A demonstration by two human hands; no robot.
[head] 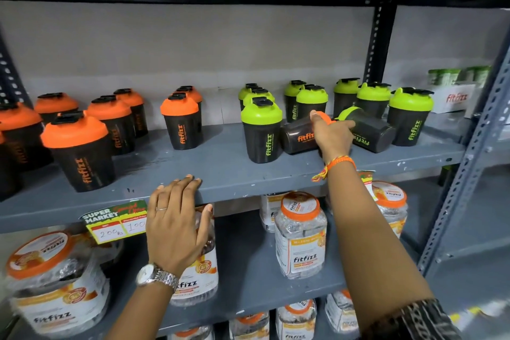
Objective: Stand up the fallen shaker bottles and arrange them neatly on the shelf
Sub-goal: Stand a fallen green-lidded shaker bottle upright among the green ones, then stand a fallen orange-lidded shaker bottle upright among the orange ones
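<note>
Two black shaker bottles lie on their sides on the grey shelf. The orange-lidded fallen shaker rests with its base toward the left, and my right hand is closed around its lid end. Just right of it lies the green-lidded fallen shaker, base pointing right. Upright green-lidded shakers stand around them, and upright orange-lidded shakers fill the shelf's left half. My left hand rests flat on the shelf's front edge, fingers spread, holding nothing.
Clear jars with orange lids stand on the shelf below. A price tag hangs from the shelf edge. A white box sits at the far right, behind a grey metal upright. Bare shelf surface lies between the orange and green groups.
</note>
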